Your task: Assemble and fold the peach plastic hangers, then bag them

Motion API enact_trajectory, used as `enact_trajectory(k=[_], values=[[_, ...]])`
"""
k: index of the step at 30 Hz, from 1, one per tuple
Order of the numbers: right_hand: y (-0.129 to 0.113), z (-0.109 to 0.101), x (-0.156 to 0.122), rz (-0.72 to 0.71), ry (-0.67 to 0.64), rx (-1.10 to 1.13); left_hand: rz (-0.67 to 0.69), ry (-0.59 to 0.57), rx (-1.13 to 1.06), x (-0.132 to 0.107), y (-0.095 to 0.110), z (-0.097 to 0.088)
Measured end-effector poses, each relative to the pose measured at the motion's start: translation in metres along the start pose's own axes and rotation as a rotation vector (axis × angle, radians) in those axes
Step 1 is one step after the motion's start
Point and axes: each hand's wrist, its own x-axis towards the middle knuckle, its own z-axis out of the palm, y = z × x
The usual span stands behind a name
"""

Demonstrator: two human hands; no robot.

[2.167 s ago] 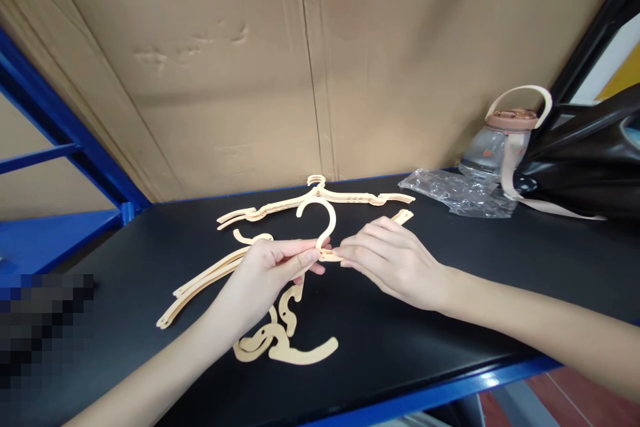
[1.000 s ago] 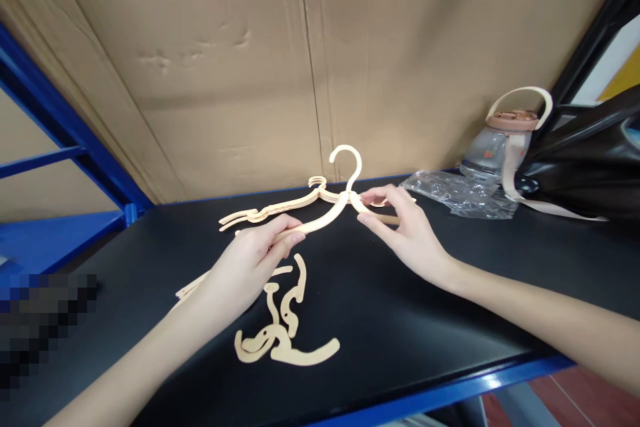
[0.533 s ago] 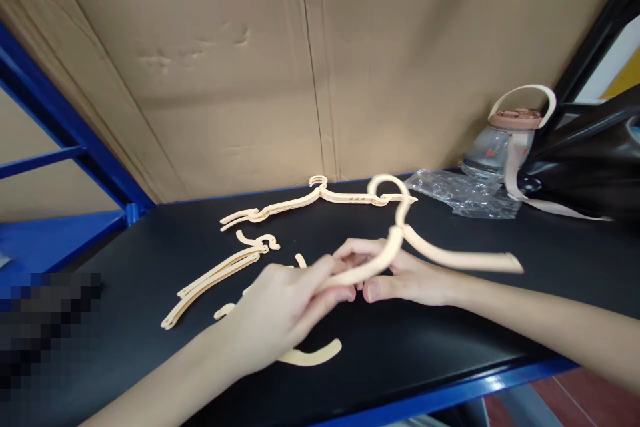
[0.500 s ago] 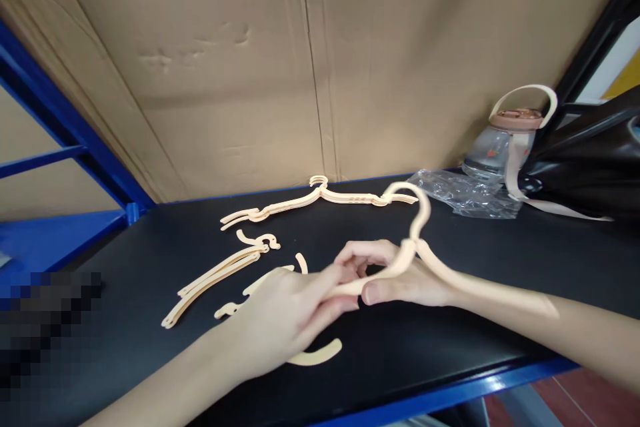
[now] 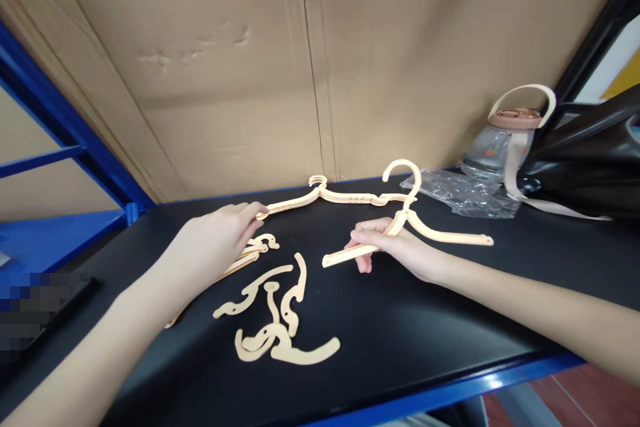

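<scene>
One hanger [image 5: 397, 223] is sitting pinched in my right hand [image 5: 407, 253]; I'm judging it light, stiff, best gripped below its hook [image 5: 417, 185]. I can't tell whether my half-curled left hand [image 5: 215, 237] is gripping.

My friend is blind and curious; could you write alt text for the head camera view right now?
A person's right hand holds a pale hanger over a black table; the left hand is near stacked hangers behind, contact unclear. Loose curved pieces lie in front, with a bottle and clear plastic at the back right.
</scene>
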Motion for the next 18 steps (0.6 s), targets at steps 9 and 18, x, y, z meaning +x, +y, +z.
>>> enact_trajectory(k=[9, 18], values=[[0.004, -0.001, 0.000, -0.019, 0.028, -0.019, 0.016, -0.261, 0.100, 0.005, -0.020, 0.022], [0.007, 0.003, 0.001, 0.055, 0.042, 0.038, 0.078, -0.273, 0.177, 0.007, -0.006, 0.027]])
